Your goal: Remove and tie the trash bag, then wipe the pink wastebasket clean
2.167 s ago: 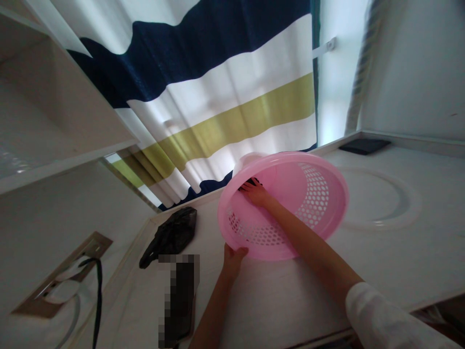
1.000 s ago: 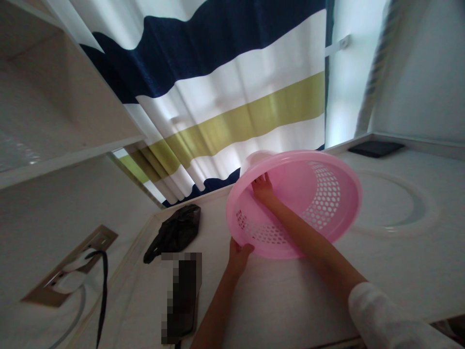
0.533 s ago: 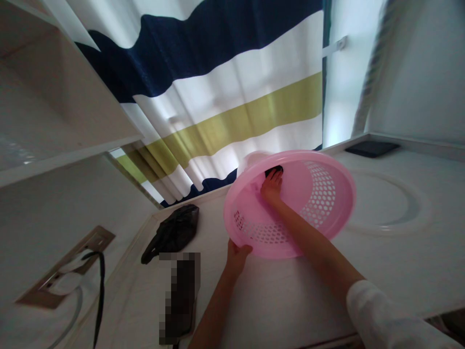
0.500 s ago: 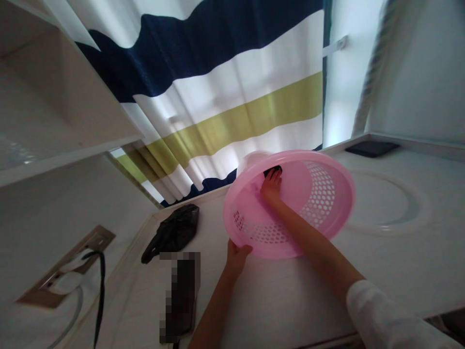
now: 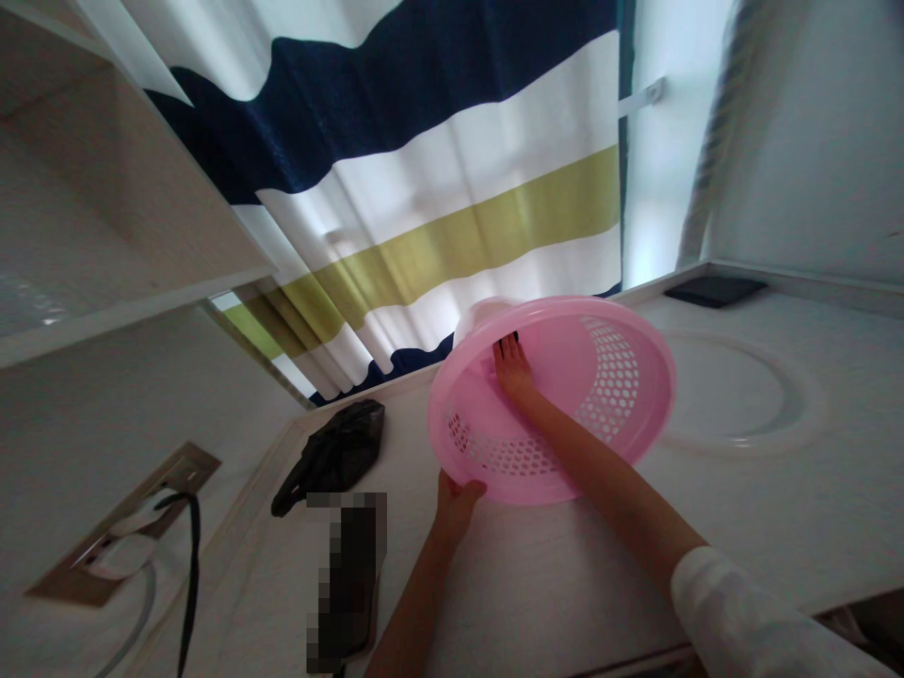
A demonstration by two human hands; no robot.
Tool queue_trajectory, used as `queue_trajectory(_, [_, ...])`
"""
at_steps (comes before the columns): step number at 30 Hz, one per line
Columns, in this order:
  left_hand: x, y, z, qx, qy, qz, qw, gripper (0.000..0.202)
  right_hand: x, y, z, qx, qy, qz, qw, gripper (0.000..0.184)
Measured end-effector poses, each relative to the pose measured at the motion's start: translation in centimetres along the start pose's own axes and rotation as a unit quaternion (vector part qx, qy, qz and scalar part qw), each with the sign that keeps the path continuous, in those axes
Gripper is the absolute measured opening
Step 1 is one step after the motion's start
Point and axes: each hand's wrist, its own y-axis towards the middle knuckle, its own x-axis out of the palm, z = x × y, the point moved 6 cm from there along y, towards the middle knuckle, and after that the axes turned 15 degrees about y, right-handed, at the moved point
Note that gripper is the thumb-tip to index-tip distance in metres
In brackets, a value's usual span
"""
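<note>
A round pink plastic basket (image 5: 557, 395) with bands of holes is tilted, its open side facing me. My left hand (image 5: 458, 499) grips its near left rim, thumb over the edge. Inside the basket, my right hand (image 5: 514, 367) presses against the upper left of the inner wall with its fingers held together. Beneath those fingers shows the edge of a small black cloth-like piece (image 5: 515, 336), mostly hidden by the hand.
A black plastic bag (image 5: 339, 447) and a dark, partly pixelated phone-like object (image 5: 357, 574) lie on the white table (image 5: 565, 584) to the left. On the right are a whitish ring (image 5: 798, 405) and a flat black item (image 5: 713, 290). Corded plugs (image 5: 127, 556) sit in a wall socket.
My right hand has slid slightly left along the basket's inner wall, and less of the black piece shows. The basket stays tilted in my left hand's grip.
</note>
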Motion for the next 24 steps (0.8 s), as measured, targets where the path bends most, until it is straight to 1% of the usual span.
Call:
queue_trajectory(2, [0.0,0.1,0.0,0.014,-0.006,0.000,1.000,0.040,0.3,-0.1,-1.1,-0.037,0.013,-0.024,0.999,0.046])
queue_trajectory(4, [0.0,0.2,-0.1,0.013,-0.005,0.002,1.000,0.042,1.1,-0.4,-2.6,-0.097,0.030,-0.075,0.992,0.044])
queue_trajectory(6, [-0.1,0.2,-0.5,0.001,0.000,0.002,1.000,0.041,1.8,-0.8,-3.8,-0.156,0.044,-0.127,0.979,0.042])
queue_trajectory(8, [-0.2,0.2,-0.9,-0.008,0.004,0.010,1.000,0.041,2.2,-1.0,-4.3,-0.182,0.047,-0.150,0.971,0.041])
queue_trajectory(11, [-0.4,0.1,-1.2,-0.007,0.005,0.022,1.000,0.043,2.3,-0.9,-4.2,-0.183,0.042,-0.151,0.971,0.041])
queue_trajectory(14, [-0.3,0.1,-1.3,-0.007,0.004,0.017,1.000,0.042,2.2,-0.9,-3.9,-0.182,0.047,-0.150,0.971,0.041])
queue_trajectory(21, [-0.3,0.2,-0.9,0.012,0.007,0.008,1.000,0.043,1.9,-1.0,-4.0,-0.178,0.055,-0.142,0.972,0.041])
queue_trajectory(24, [-0.3,0.1,-0.8,0.010,0.013,0.009,1.000,0.043,2.0,-1.0,-4.1,-0.180,0.043,-0.138,0.973,0.040])
